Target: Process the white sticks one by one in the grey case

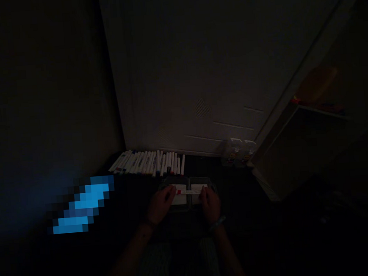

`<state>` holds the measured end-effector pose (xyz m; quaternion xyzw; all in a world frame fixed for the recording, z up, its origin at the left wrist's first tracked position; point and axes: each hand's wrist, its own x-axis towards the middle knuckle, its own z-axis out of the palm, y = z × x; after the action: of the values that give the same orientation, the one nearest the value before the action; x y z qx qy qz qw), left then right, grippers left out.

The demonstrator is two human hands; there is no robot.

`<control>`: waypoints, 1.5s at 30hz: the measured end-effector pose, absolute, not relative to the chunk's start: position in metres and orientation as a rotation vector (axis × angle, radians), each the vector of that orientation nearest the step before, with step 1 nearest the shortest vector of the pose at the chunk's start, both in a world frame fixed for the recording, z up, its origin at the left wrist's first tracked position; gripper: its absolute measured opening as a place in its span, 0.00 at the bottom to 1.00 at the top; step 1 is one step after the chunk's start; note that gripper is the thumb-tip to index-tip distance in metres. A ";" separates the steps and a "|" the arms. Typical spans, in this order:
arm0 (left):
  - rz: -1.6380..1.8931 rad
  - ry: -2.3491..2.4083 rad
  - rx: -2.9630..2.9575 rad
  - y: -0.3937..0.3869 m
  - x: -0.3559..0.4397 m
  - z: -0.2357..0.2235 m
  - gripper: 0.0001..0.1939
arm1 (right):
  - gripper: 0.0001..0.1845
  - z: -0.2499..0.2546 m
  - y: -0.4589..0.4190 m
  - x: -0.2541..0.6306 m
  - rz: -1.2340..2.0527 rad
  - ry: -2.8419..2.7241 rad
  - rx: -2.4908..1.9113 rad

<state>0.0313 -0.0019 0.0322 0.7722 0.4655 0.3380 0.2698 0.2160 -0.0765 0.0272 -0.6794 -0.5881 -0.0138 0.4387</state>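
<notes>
In dim light, a white marker (191, 192) with a red end lies level between my two hands. My left hand (158, 206) has its fingers closed at the red end. At the opposite end, the fingers of my right hand (211, 204) are pinched on the white barrel. Below the marker is an open, see-through plastic case (185, 209) with two halves. White inserts (179, 199) show in both halves, partly covered by my hands and the marker.
Many white markers (147, 163) lie side by side along the wall at the back left. Two clear packages (237, 153) stand at the back right, near a box-like cabinet (281, 160). A blurred, glowing blue screen (87, 203) is on the left.
</notes>
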 end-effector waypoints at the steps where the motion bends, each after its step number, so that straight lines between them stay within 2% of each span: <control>1: 0.906 1.245 2.086 -0.003 0.031 0.034 0.19 | 0.19 0.027 -0.077 0.216 -0.067 -1.465 -1.706; 10: 1.022 1.247 2.164 0.000 0.029 0.030 0.18 | 0.17 0.030 -0.078 0.216 -0.362 -1.544 -1.769; 32: 1.095 1.141 2.203 0.004 0.030 0.024 0.17 | 0.14 0.026 -0.075 0.219 -0.267 -1.580 -1.728; 45: 1.072 1.220 2.264 0.008 0.029 0.015 0.19 | 0.18 0.027 -0.076 0.219 -0.254 -1.580 -1.723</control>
<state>0.0292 0.0078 0.0154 0.7997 0.4311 0.3787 0.1768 0.2190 -0.0757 0.0271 -0.6763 -0.6201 -0.0999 0.3848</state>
